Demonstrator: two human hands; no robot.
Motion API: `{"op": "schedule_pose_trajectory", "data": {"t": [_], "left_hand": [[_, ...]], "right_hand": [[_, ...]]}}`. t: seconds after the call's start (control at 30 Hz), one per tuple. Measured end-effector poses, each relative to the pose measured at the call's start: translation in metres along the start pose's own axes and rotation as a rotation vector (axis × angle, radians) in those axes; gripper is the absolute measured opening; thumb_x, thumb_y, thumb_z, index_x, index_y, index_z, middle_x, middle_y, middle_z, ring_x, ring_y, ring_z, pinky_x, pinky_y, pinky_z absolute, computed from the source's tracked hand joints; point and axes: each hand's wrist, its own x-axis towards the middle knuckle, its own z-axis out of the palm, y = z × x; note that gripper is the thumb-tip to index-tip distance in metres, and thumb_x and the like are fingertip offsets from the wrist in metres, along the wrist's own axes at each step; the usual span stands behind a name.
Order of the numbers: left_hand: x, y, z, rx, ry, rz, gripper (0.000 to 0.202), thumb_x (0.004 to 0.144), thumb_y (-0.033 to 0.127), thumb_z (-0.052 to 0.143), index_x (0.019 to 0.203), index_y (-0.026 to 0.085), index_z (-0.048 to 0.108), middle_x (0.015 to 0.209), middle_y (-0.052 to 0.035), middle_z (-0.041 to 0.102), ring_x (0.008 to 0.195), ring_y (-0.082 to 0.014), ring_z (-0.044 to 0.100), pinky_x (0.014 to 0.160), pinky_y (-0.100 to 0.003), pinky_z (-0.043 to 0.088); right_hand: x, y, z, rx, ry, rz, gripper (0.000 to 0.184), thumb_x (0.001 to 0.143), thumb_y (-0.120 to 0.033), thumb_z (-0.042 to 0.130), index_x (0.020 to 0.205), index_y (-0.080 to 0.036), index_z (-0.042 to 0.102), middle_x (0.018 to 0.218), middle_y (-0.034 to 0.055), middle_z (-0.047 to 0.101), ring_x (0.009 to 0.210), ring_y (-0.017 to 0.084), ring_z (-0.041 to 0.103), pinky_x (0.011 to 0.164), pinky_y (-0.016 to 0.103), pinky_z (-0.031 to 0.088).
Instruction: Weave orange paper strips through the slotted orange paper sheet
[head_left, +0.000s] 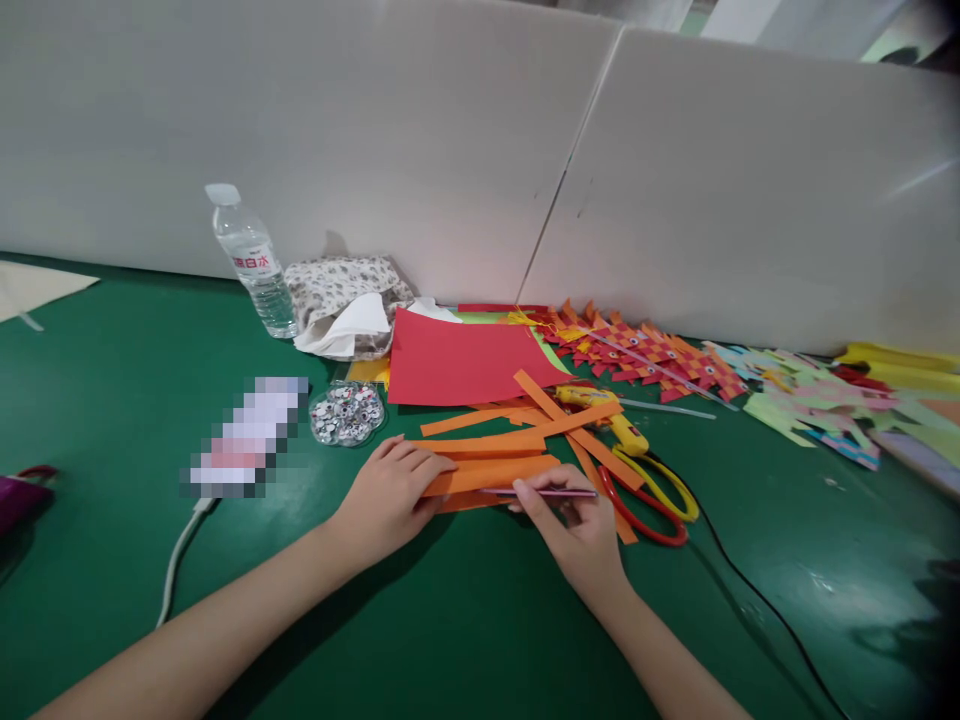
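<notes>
My left hand (pixel 394 490) grips the left end of a folded piece of orange paper (pixel 487 475), fingers on top and the thumb tucked underneath. In my right hand (pixel 577 525) is a slim pinkish pen-like tool (pixel 562 492), pinched near its tip, which points left at the paper's lower fold; its exact kind is unclear. Loose orange paper strips (pixel 577 430) lie crossed just beyond the hands. To the right of them are red and yellow loop handles (pixel 660 525), seemingly of scissors, and a yellow glue gun (pixel 628 436) partly covered by strips.
Behind lies red paper (pixel 465 355), with a clear case of googly eyes (pixel 347 413) to its left. A water bottle (pixel 255 265), tissue pack (pixel 345 290) and cabled phone (pixel 247 440) stand or lie left. Woven paper fish (pixel 660 355) and paper scraps (pixel 810 395) lie right.
</notes>
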Motion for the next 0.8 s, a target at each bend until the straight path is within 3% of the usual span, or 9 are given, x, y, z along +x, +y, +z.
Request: {"op": "schedule_pose_trajectory", "data": {"t": [0.47, 0.8], "left_hand": [[0.0, -0.001, 0.0, 0.009, -0.022, -0.005, 0.032, 0.078, 0.013, 0.059, 0.108, 0.023, 0.055, 0.106, -0.0024, 0.068, 0.099, -0.0238, 0.06, 0.097, -0.048, 0.037], [0.001, -0.001, 0.002, 0.011, 0.008, 0.001, 0.026, 0.083, 0.019, 0.056, 0.108, 0.024, 0.056, 0.105, -0.0027, 0.067, 0.097, -0.0224, 0.06, 0.096, -0.046, 0.038]], "right_hand": [[0.003, 0.004, -0.001, 0.0, -0.023, 0.022, 0.014, 0.082, -0.026, 0.065, 0.072, -0.021, 0.056, 0.067, -0.0009, 0.06, 0.061, 0.017, 0.068, 0.059, 0.028, 0.054], [0.007, 0.019, -0.024, -0.014, 0.054, 0.014, 0.013, 0.081, -0.027, 0.066, 0.073, -0.021, 0.057, 0.065, -0.0001, 0.061, 0.06, 0.018, 0.065, 0.058, 0.028, 0.051]]}}
